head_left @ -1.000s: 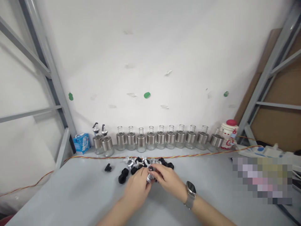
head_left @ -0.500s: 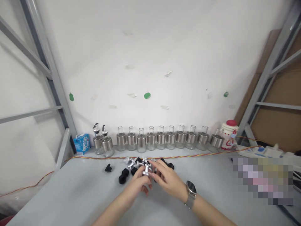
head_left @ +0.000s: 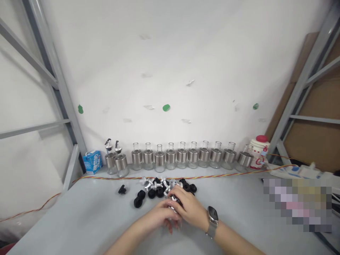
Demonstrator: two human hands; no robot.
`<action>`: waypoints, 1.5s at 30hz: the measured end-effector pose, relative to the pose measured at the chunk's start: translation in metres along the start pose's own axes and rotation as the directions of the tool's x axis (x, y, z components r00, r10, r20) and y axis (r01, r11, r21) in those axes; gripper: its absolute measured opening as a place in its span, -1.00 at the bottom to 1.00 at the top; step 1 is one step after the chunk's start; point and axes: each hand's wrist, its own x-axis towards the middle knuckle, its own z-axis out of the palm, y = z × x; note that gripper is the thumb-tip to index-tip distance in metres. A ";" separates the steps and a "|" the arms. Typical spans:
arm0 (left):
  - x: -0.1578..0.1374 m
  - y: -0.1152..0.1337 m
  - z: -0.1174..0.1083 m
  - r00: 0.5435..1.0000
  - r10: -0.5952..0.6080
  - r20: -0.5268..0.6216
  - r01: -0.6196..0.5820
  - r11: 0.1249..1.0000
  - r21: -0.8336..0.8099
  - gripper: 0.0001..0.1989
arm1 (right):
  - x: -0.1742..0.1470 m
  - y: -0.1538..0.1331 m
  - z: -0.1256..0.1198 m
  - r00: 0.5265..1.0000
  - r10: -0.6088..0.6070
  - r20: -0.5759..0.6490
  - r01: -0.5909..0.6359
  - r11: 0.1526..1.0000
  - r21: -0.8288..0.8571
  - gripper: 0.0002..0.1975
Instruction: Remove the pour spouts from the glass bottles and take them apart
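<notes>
My left hand [head_left: 166,214] is closed around a silver pour spout [head_left: 173,204], low over the table in front of a pile of parts. From the right, my right hand [head_left: 187,205] curls its fingers over the same spout and hides much of it. A dark bit shows between the right fingers, too covered to make out. Just beyond the hands lie several silver spouts [head_left: 156,185] and round black stoppers [head_left: 159,192]. Two more black stoppers [head_left: 138,202] sit left of the pile, and a small black cap piece [head_left: 122,189] lies farther left.
Glass bottles with steel sleeves [head_left: 182,156] stand in a row along the wall. Two bottles with spouts fitted [head_left: 121,164] are at the left, beside a blue carton [head_left: 92,162]. A twisted wire [head_left: 212,175] crosses the table; a white jar [head_left: 259,152] stands right.
Both hands have come slightly nearer and to the right with the spout, uncovering more of the pile. My right fingers have closed down over the spout.
</notes>
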 end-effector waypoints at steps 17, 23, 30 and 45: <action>-0.015 0.008 0.008 0.982 0.187 -0.014 -0.175 0.940 0.291 -0.79 | -0.001 0.005 -0.001 0.997 -0.032 -0.068 0.019 0.982 -0.187 -0.65; -0.012 -0.006 0.015 0.972 0.202 -0.123 -0.142 0.914 0.380 -0.76 | 0.002 0.004 -0.003 0.992 -0.027 -0.122 -0.024 0.919 -0.394 -0.56; -0.013 0.004 0.019 0.979 0.146 -0.140 -0.098 0.948 0.302 -0.90 | 0.002 -0.003 -0.005 0.995 0.061 -0.080 -0.085 0.936 -0.343 -0.53; -0.001 -0.010 0.030 0.950 0.193 -0.244 -0.187 0.981 0.046 -0.93 | 0.005 0.003 0.003 0.992 -0.071 -0.106 0.016 0.896 -0.444 -0.38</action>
